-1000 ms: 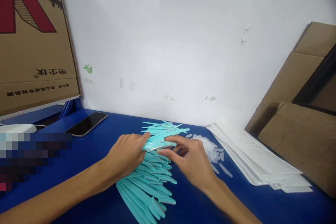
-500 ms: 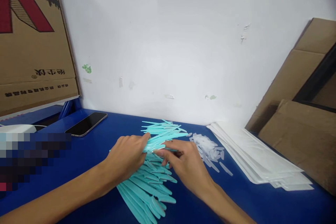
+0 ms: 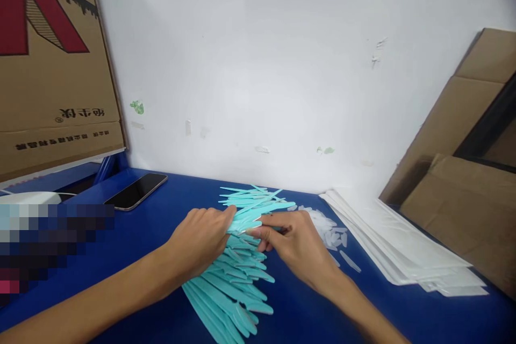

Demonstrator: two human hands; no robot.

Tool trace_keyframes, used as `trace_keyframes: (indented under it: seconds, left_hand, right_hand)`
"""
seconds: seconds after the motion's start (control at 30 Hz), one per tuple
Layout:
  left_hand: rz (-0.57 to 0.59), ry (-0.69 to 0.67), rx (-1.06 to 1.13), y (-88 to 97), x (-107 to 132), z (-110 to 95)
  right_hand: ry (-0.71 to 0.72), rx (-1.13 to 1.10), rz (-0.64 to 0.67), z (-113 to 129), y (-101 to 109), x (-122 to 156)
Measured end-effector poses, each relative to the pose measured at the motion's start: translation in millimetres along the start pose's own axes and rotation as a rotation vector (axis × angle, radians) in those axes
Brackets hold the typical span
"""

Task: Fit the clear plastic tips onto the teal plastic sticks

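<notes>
My left hand (image 3: 201, 236) is closed around a bunch of slim turquoise eyebrow razors (image 3: 266, 208), whose ends fan out to the right. With thumb and index finger, my right hand (image 3: 300, 244) pinches the blade end of one razor at the side of that bunch; whether a cap sits there is hidden by the fingers. Below both hands, a loose pile of the same razors (image 3: 234, 301) spreads over the blue table (image 3: 133, 290). More razors (image 3: 242, 194) lie behind the hands. Small translucent blade caps (image 3: 332, 236) form a heap beyond my right hand.
White flat bags (image 3: 403, 252) are stacked at the right, beside folded cardboard (image 3: 463, 215) leaning on the wall. A phone (image 3: 137, 192) lies at the back left. A printed cardboard box (image 3: 60, 80) and a white device (image 3: 32, 199) stand farther left.
Both hands have shifted slightly to the right in view, as has the whole scene. My right hand has drawn a little away from my left, still pinching at the bunch.
</notes>
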State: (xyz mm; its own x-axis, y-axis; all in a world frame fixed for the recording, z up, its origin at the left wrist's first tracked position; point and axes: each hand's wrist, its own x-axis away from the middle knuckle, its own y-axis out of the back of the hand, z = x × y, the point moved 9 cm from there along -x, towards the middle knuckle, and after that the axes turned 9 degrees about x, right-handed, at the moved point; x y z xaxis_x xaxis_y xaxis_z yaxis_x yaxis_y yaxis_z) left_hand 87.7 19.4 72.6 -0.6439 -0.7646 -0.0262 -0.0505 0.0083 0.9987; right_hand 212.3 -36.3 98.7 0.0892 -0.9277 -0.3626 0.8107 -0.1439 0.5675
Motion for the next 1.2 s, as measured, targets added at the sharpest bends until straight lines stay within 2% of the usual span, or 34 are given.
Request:
trace_keyframes:
  seconds: [0.53,1.2]
  left_hand:
    - [-0.002,-0.061,0.048,-0.5,-0.9,-2.9]
    - [-0.009,-0.082,0.041,-0.6,-1.3,-1.3]
  right_hand:
    - [0.047,-0.029,0.161,3.5,1.0,1.9]
    - [-0.031,0.028,0.154,3.8,4.4,3.1]
